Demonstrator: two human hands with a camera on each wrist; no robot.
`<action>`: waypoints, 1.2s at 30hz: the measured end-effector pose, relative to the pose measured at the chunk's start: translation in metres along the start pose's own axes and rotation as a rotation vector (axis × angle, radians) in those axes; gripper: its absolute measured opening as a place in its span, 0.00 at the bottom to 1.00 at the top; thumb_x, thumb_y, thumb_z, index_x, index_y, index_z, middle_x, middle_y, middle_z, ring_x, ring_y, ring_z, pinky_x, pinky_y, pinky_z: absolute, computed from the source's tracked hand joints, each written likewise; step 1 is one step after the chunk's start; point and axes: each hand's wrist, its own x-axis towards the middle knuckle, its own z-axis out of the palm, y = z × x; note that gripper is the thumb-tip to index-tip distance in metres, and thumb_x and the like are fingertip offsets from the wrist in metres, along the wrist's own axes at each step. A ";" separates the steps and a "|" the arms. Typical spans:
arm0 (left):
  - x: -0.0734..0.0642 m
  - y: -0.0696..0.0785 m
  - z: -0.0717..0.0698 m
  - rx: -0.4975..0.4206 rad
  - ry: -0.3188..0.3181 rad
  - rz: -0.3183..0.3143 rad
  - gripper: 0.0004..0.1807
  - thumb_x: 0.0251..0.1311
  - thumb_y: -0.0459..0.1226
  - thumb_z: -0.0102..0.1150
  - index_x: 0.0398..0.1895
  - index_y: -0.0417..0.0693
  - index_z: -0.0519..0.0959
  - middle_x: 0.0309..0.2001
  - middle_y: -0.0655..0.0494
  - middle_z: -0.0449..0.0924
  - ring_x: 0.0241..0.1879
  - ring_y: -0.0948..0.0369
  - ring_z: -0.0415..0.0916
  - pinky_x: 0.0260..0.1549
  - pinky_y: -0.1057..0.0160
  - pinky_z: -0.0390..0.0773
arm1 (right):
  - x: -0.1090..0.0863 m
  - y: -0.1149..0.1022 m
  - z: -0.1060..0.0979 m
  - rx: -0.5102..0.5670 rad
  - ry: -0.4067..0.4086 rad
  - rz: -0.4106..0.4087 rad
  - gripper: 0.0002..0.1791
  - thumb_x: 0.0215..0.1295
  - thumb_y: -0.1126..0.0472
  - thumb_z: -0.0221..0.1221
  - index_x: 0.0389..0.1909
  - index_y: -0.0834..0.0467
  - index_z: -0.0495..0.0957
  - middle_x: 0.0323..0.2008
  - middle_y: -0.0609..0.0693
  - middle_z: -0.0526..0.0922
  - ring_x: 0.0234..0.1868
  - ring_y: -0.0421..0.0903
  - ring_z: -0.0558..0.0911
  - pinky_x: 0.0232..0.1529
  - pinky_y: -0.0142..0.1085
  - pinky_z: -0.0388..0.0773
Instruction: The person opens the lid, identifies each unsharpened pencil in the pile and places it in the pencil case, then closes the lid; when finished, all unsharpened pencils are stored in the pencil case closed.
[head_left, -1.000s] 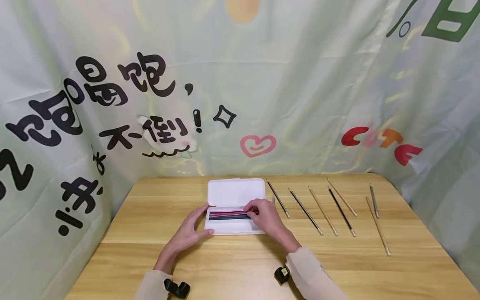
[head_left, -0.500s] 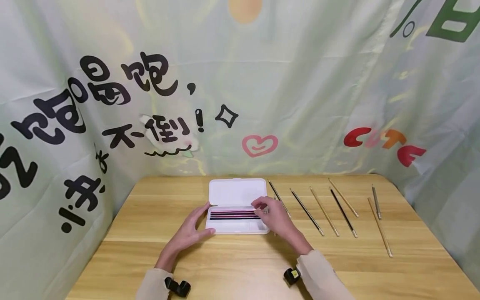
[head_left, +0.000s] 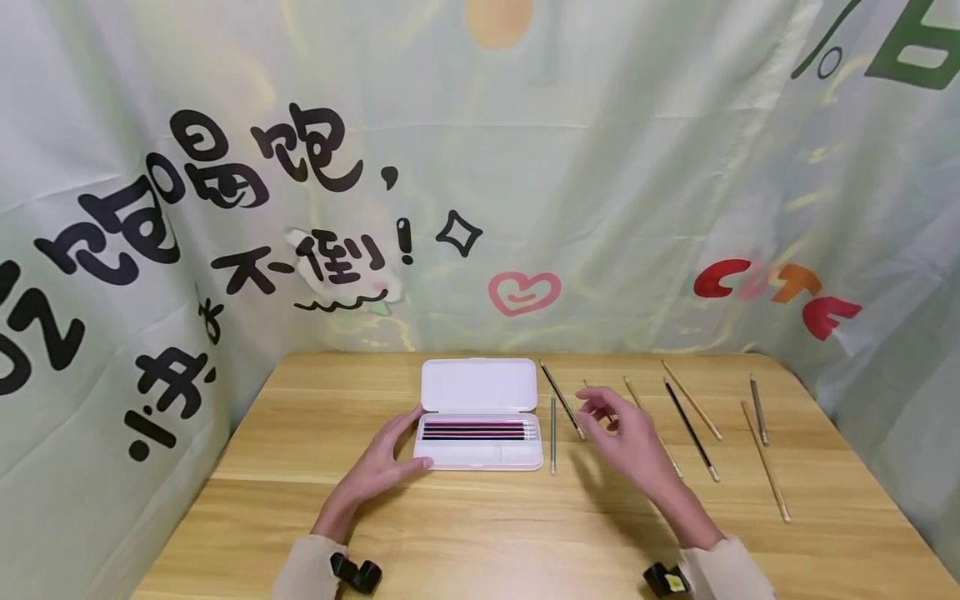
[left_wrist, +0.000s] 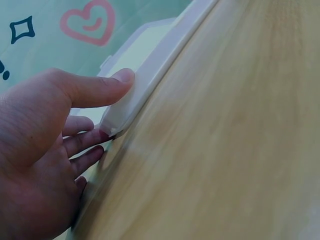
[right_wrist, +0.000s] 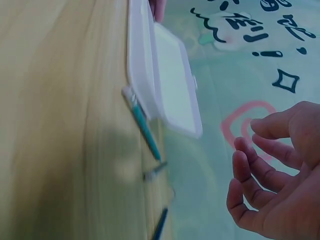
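Observation:
A white pencil case [head_left: 480, 457] lies with its lid [head_left: 478, 385] raised toward the back, several dark and reddish pencils [head_left: 474, 431] side by side in its rear compartment. My left hand [head_left: 378, 458] holds the case's left end, with the thumb over the front corner and the fingers at the side. The left wrist view shows that thumb [left_wrist: 107, 90] on the white rim. My right hand [head_left: 626, 433] hovers right of the case, fingers bent and holding nothing, partly covering a pencil. Beneath and beside it lie a green pencil [head_left: 553, 437] and a black pencil [head_left: 561, 398].
Farther right, several pencils lie spread apart on the wooden table [head_left: 480, 533], among them a black one [head_left: 690, 429], a natural wood one [head_left: 765, 462] and a short grey one [head_left: 759, 408]. A printed cloth [head_left: 600, 208] hangs behind the table.
My right hand has left the case and moved right, over the loose pencils. The pencils in the case now show their full length, and the green pencil beside it is uncovered. My left hand stays put.

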 end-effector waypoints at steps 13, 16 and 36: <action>0.001 0.000 -0.001 -0.001 0.003 0.013 0.50 0.58 0.47 0.74 0.81 0.48 0.58 0.78 0.42 0.58 0.77 0.40 0.52 0.71 0.31 0.48 | -0.034 0.043 -0.067 -0.107 0.182 0.010 0.16 0.66 0.70 0.66 0.53 0.60 0.81 0.36 0.49 0.84 0.36 0.30 0.79 0.31 0.24 0.77; 0.001 0.001 -0.001 -0.002 0.005 0.013 0.50 0.58 0.47 0.74 0.81 0.48 0.58 0.78 0.42 0.58 0.77 0.40 0.52 0.71 0.31 0.48 | -0.036 0.056 -0.078 -0.115 0.207 0.030 0.16 0.66 0.69 0.66 0.54 0.60 0.80 0.36 0.52 0.84 0.36 0.28 0.77 0.30 0.22 0.76; 0.000 -0.001 0.001 -0.004 0.012 0.007 0.50 0.58 0.47 0.74 0.81 0.49 0.58 0.78 0.42 0.58 0.77 0.40 0.51 0.71 0.30 0.48 | -0.058 0.126 -0.141 -0.230 0.162 0.431 0.23 0.71 0.55 0.63 0.58 0.66 0.75 0.33 0.40 0.80 0.30 0.23 0.71 0.27 0.25 0.70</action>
